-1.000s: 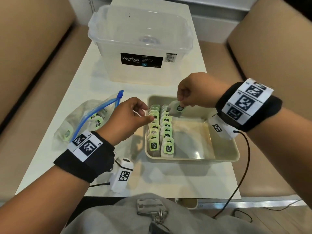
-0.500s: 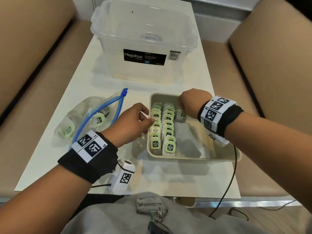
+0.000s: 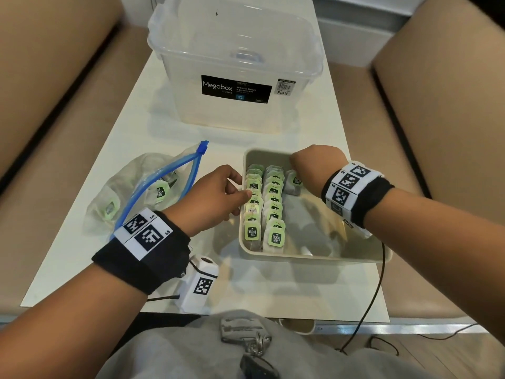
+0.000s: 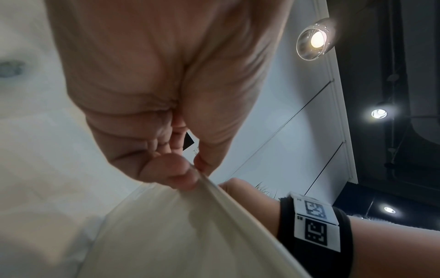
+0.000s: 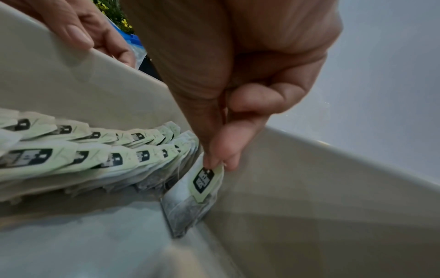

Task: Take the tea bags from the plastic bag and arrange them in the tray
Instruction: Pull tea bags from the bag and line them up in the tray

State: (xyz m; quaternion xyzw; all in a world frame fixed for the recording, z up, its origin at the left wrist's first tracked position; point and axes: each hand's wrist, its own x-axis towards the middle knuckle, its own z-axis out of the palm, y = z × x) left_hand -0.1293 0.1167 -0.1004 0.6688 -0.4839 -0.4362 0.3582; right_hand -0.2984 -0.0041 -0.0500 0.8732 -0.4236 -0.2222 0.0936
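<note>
While the right hand (image 5: 238, 94) pinched a tea bag (image 5: 192, 199) by its green tag against the tray's (image 3: 314, 258) far wall, beside two rows (image 3: 263, 206) of bags, the left hand (image 3: 216, 198) gripped the tray's left rim. The plastic bag (image 3: 131, 192) lay by the tabletop's left edge.

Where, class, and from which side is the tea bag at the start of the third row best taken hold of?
By its green tag, pinched from above. The tea bag stands upright by the tray far wall, tag uppermost; the right hand pinches there.
</note>
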